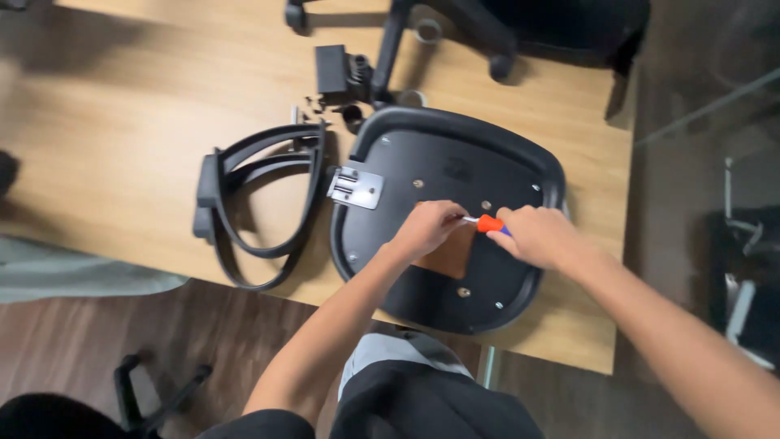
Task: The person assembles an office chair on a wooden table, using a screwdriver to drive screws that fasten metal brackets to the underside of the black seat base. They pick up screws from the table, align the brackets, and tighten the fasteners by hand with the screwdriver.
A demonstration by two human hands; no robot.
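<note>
Over the seat pan (422, 175), right hand (538, 236) grips a screwdriver (487, 223), its tip hidden under the clenched left hand (428, 228).

A light wooden table (130, 130) carries an upturned black chair seat (455, 175), two black armrests (256, 203), a small black block (331, 69) and loose fittings (313, 106).

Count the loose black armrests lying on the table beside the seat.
2 armrests, overlapping on the wooden table left of the upturned seat pan: the upper one and the lower one. No others show; more could lie outside the frame.
</note>
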